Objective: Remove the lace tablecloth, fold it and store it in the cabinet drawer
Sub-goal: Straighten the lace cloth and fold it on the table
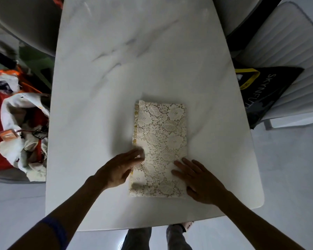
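Note:
The cream lace tablecloth (161,139) lies folded into a narrow upright rectangle on the white marble table (134,60), near the front edge. My left hand (118,167) rests flat on the cloth's lower left edge, fingers together and blurred. My right hand (200,181) lies flat with fingers spread on the cloth's lower right edge, partly on the table. Neither hand grips the cloth. No cabinet or drawer is in view.
A grey chair (23,20) stands at the back left. A white chair (287,56) at the right carries a black bag with yellow trim (266,91). A white bag of crumpled items (23,134) sits at the left on red material.

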